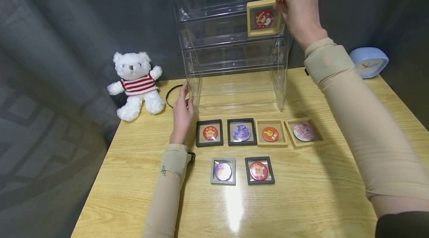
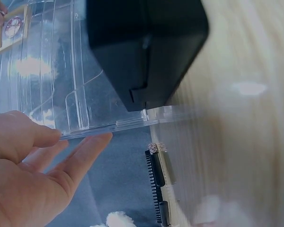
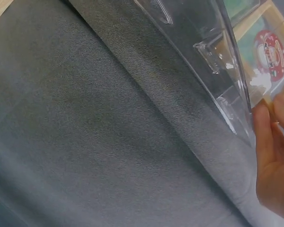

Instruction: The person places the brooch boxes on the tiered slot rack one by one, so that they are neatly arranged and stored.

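My right hand [image 1: 299, 12] pinches the upper right corner of a light wood-coloured frame [image 1: 264, 34] holding a round red badge [image 1: 263, 19]. The frame is upright at the right side of a clear tiered display stand [image 1: 234, 67], in front of its upper levels. In the right wrist view, the thumb and fingers [image 3: 263, 125] grip the frame's corner beside the clear panel. My left hand [image 1: 182, 113] is at the stand's lower left side. Its fairly straight fingers [image 2: 87, 151] touch the side panel's edge from outside in the left wrist view.
In front of the stand lie several framed badges, among them a black frame [image 1: 209, 144], a wooden frame [image 1: 271, 143] and a grey frame [image 1: 223, 183]. A white teddy bear [image 1: 135, 81] sits left, near a black toothed hairband [image 1: 168, 94]. A blue clock [image 1: 368, 63] stands right.
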